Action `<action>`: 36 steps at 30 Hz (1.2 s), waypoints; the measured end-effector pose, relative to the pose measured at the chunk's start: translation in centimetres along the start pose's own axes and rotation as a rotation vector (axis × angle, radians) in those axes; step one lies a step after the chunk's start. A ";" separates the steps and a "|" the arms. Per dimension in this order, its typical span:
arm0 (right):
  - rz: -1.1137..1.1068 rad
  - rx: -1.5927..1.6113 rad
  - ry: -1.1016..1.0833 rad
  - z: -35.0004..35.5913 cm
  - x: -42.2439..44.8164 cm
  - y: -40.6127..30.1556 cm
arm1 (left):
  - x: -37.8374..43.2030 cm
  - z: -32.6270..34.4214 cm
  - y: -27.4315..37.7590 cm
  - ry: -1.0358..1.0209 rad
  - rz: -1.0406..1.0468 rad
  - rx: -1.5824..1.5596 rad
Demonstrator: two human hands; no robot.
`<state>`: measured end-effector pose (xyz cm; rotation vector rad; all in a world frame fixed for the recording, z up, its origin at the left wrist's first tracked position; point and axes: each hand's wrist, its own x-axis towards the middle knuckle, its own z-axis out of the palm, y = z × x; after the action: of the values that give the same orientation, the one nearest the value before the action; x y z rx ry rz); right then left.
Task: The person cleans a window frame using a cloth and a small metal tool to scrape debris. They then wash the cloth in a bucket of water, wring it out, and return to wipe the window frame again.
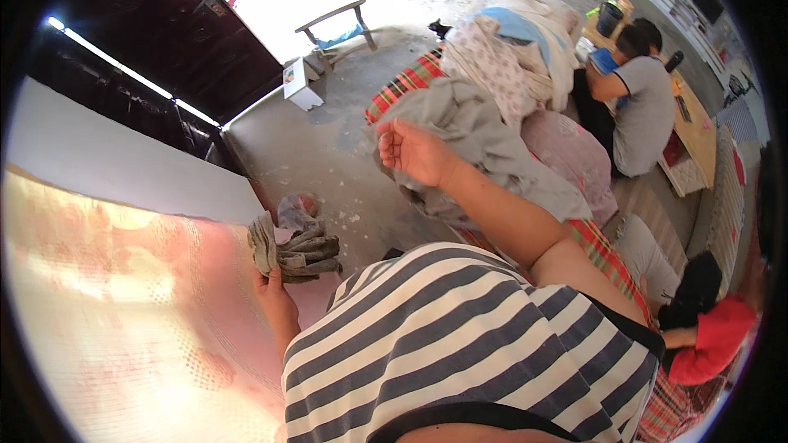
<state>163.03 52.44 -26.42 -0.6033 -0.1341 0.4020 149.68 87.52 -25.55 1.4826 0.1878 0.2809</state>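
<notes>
My left hand [271,286] holds a folded bundle of grey-brown cloth [301,252] beside a pink and cream patterned cover at the left. My right hand [412,151] reaches out over a crumpled grey blanket [462,117], its fingers loosely curled and nothing seen in them. Whether it touches the blanket, I cannot tell. The blanket lies on a red and green plaid cover [409,83]. A dusty-pink cloth [569,154] and a heap of pale bedding [511,49] lie beyond.
A clear plastic bag [298,209] lies on the concrete floor past the cloth bundle. A small white stool [301,83] and a wooden chair [335,24] stand near a dark door [184,18]. At right, a person in grey [643,117] sits near a wooden table [699,129]; another wears red [714,338].
</notes>
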 end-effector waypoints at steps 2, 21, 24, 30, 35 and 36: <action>-0.024 -0.017 -0.009 -0.3 4.7 -1.7 | 4.0 0.4 0.4 0.040 -0.007 -0.027; -0.251 0.043 0.625 -17.2 22.0 -6.6 | 48.3 2.8 -7.8 -0.241 -0.218 -0.108; -0.256 0.018 0.575 -16.7 22.2 -7.1 | 53.9 6.0 -8.8 -0.294 -0.328 -0.211; -0.274 0.015 0.650 -18.5 25.1 -7.9 | 62.9 14.3 -12.6 -0.436 -0.304 -0.111; -0.277 0.160 0.876 -26.3 32.8 -9.1 | 70.2 23.1 -13.9 -0.520 -0.227 -0.111; -0.254 0.140 0.852 -27.8 34.3 -10.0 | 72.0 25.1 -14.0 -0.508 -0.240 -0.114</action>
<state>204.32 44.28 -43.11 -0.5677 0.6225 -0.1125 226.68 84.21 -33.93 1.3569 -0.0594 -0.2756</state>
